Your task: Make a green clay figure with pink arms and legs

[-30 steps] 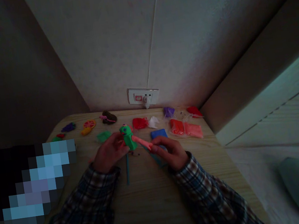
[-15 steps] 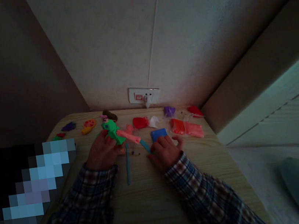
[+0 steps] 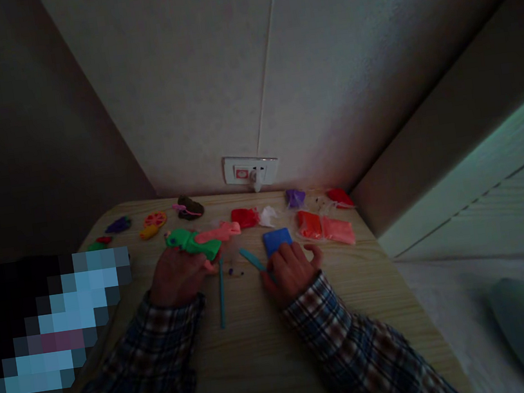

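Note:
My left hand (image 3: 176,277) is wrapped around a green clay figure (image 3: 196,243) with a small dark eye spot. A long pink clay piece (image 3: 218,232) sticks out of the figure to the right. My right hand (image 3: 292,270) rests low over the table, fingers bent, with the end of a flat teal modelling tool (image 3: 251,258) at its thumb and forefinger. Just beyond those fingers lies a blue square block (image 3: 276,240), its near edge partly hidden by them. Between my hands a thin teal stick (image 3: 222,296) lies on the wood, beside tiny dark bits (image 3: 231,271).
Clay packets line the back right: red (image 3: 244,217), purple (image 3: 296,197), orange-red (image 3: 309,224) and pink (image 3: 338,229). Back left are a brown clay piece (image 3: 190,207), a round red-and-orange piece (image 3: 155,220) and a purple piece (image 3: 118,225). A wall socket (image 3: 251,170) holds a plug.
My left hand has tipped the green figure over to the left and lower, so its pink piece now points nearly level. My right hand and the teal tool have hardly moved.

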`<state>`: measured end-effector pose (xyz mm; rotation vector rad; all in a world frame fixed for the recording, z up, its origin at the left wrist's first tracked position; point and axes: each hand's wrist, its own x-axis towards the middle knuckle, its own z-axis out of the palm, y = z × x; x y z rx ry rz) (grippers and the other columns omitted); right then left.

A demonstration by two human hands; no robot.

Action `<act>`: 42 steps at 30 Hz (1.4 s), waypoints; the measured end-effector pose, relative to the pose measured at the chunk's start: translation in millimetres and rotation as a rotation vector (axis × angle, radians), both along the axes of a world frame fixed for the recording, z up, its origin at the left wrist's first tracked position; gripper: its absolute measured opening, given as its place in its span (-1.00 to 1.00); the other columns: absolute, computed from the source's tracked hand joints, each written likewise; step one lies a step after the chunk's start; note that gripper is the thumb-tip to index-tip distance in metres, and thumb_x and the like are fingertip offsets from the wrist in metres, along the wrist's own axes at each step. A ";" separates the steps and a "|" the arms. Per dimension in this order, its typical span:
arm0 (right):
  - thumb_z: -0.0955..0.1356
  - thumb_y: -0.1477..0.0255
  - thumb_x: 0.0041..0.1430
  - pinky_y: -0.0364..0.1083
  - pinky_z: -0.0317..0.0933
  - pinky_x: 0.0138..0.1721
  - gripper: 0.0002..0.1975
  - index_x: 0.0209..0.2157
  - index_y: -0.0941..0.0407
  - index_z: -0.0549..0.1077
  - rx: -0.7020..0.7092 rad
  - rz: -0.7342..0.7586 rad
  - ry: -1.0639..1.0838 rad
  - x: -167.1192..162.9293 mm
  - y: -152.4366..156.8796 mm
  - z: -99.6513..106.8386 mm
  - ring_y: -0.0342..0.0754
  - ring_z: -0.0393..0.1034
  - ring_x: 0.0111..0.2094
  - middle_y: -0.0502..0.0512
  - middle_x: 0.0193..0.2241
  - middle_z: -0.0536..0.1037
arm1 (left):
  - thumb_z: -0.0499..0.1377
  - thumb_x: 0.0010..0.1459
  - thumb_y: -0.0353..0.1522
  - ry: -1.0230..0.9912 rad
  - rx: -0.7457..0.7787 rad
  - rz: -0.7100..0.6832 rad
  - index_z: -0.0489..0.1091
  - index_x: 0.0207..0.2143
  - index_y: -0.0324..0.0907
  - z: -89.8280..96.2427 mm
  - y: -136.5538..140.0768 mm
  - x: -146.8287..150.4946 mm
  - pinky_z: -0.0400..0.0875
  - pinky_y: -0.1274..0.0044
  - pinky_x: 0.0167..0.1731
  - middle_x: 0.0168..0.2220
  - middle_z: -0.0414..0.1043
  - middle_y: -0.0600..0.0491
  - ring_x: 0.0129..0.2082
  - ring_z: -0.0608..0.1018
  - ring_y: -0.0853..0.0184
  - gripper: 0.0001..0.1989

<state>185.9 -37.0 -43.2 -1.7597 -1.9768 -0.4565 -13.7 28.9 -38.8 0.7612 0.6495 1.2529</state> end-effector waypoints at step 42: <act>0.42 0.36 0.04 -0.13 0.13 -0.59 -0.85 -0.42 0.08 0.36 -0.138 0.352 1.694 15.4 6.6 40.9 -0.16 0.27 -0.63 -0.10 -0.67 0.41 | 0.36 -0.13 -0.36 0.565 0.412 -0.082 0.53 -0.14 -0.10 11.6 -24.3 16.3 0.51 0.42 -0.27 -0.28 0.56 0.02 -0.29 0.55 0.19 -0.60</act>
